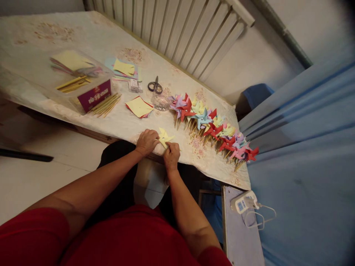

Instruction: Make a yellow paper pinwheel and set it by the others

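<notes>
Between my hands, at the table's front edge, is a yellow paper pinwheel (pixel 164 137) with a small shiny pin at its centre. My left hand (pixel 147 142) closes its fingers at the pinwheel's left side. On the lower right, my right hand (pixel 172 154) pinches at the pinwheel, and a thin stick end seems to show past it. Just beyond lies a stack of cut paper squares (pixel 139 107), yellow on top. A clear dish (pixel 161 103) with small shiny bits sits beside the stack. Rows of finished pinwheels (pixel 213 129) in several colours lie to the right.
A clear plastic box (pixel 94 96) holds paper and sticks at the left, with loose wooden sticks (pixel 107 106) against it. Scissors (pixel 155 86), small boxes (pixel 135 86) and more paper (pixel 124 68) lie behind. A power strip (pixel 244 202) rests on a stool at the right.
</notes>
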Demonstrator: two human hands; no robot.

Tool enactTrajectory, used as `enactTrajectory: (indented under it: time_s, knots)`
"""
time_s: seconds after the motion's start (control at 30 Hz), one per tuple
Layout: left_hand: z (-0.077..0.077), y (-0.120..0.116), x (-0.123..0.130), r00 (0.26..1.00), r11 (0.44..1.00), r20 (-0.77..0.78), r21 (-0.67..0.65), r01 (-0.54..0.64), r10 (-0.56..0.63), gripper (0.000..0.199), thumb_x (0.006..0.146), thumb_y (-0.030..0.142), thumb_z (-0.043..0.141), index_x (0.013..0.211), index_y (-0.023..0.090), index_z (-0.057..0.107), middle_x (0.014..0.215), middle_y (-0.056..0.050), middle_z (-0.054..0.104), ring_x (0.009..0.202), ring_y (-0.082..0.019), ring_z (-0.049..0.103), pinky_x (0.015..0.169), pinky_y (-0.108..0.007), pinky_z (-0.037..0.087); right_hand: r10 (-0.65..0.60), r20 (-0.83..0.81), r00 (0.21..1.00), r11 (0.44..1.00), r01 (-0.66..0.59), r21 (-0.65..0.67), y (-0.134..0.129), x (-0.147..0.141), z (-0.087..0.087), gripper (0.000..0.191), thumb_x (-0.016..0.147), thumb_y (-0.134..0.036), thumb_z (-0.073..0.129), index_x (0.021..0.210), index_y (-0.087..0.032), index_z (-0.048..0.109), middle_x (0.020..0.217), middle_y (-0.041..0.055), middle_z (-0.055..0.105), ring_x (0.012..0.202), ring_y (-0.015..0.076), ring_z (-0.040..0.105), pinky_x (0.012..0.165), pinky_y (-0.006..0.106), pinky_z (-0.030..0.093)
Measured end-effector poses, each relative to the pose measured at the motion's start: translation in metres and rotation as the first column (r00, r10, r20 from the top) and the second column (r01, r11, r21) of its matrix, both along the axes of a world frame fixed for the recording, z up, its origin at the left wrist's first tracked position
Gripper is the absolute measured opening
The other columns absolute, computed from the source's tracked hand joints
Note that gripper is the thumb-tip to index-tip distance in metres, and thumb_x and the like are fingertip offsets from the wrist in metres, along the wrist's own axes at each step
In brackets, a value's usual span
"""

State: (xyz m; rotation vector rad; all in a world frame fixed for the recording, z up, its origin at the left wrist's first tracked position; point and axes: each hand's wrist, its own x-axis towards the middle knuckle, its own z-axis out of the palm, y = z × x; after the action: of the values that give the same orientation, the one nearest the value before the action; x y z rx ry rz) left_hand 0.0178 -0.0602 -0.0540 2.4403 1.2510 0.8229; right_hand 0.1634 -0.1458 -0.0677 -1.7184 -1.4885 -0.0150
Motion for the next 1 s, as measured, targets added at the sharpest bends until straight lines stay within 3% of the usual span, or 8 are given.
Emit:
enactTrajectory:
  time_s: [0.37, 1.0]
  knots:
    - [0.002, 0.0, 0.001, 1.0, 1.0, 0.008, -0.028, -0.006, 0.006, 0.013, 0.086, 0.032, 0.063, 0.089, 0.02, 0.066, 0.101, -0.009, 0.068, 0.098, -0.027, 0.053, 0.084, -0.042, 0.04, 0.063, 0.134, 0.989, 0.996, -0.054, -0.071, 0.002, 0.007, -0.006, 0.039, 0.083, -0.001, 0.046, 0.102, -0.019, 0.075, 0.088, 0.0062, 0.054, 0.088, 0.02, 0.05, 0.084, 0.032, 0.044]
    - [0.002, 0.0, 0.001, 1.0, 1.0, -0.003, -0.017, -0.003, 0.003, 0.014, 0.09, 0.034, 0.059, 0.09, 0.021, 0.065, 0.102, -0.009, 0.067, 0.098, -0.027, 0.052, 0.084, -0.042, 0.04, 0.1, 0.104, 0.99, 0.97, -0.073, -0.232, 0.008, 0.012, 0.003, 0.041, 0.089, -0.003, 0.048, 0.106, -0.026, 0.077, 0.088, 0.0035, 0.056, 0.086, 0.0175, 0.049, 0.08, 0.029, 0.041]
